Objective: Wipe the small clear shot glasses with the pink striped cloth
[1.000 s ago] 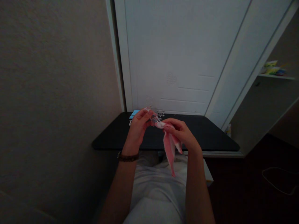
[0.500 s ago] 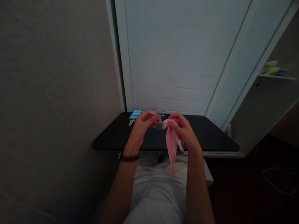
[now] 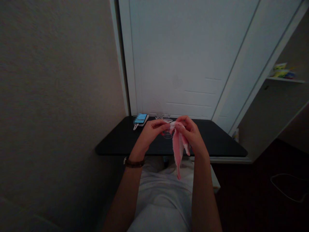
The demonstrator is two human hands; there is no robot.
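My left hand (image 3: 154,127) is closed on a small clear glass (image 3: 167,136), held above the table. The glass is see-through, and my fingers cover part of it. Pinched in my right hand (image 3: 190,130) is a pink and white cloth (image 3: 178,149), soft and fuzzy-looking, with its long end hanging down past the table's front edge. The bunched upper part of the cloth touches the glass beside my left fingertips. Behind my hands, several clear glasses (image 3: 159,116) stand near the back of the table; their outlines are faint.
The dark table (image 3: 120,141) has rounded front corners and backs onto a white panelled door (image 3: 178,48). At its back left lies a phone (image 3: 140,118) with a lit screen and a white cable (image 3: 135,126). A grey wall (image 3: 60,96) rises on the left.
My left hand has shifted slightly right and down, and the glass has turned to a more upright position. The cloth now meets the glass. More of the phone and the glasses behind shows.
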